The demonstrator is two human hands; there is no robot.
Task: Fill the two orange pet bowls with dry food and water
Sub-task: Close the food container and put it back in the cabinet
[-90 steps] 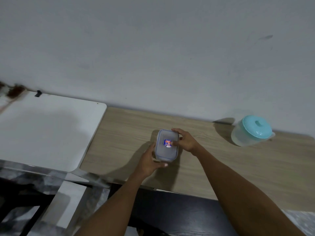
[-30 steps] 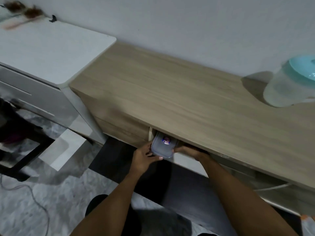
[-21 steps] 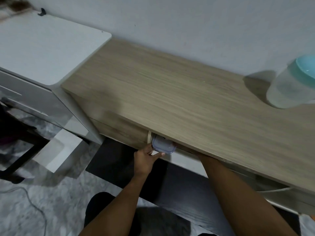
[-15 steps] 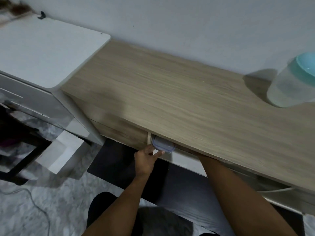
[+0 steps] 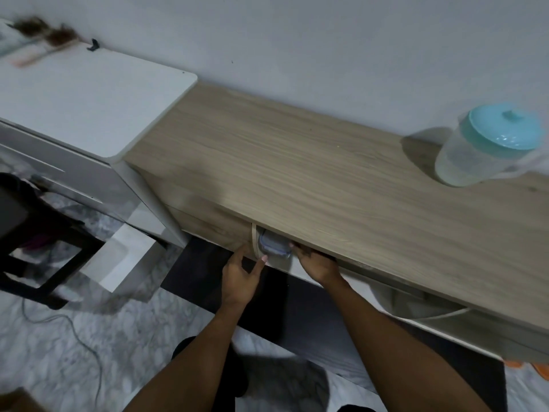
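Observation:
A clear plastic food container with a blue-edged lid sits in the open shelf under the wooden top, mostly tucked in. My left hand is just in front of it, fingers apart, one fingertip touching its front edge. At the container's right corner is my right hand, its fingertips partly hidden under the wooden top. A translucent water pitcher with a teal lid stands on the wooden top at the far right. An orange edge, probably a pet bowl, shows on the floor at the lower right.
A white cabinet adjoins the wooden unit on the left. A black stool frame and a loose cable are on the marble floor at the left. A dark mat lies below the shelf.
The container went from the wooden top down into the shelf beneath it. My right hand has drawn back out from under the top, and my left hand has loosened to a fingertip touch.

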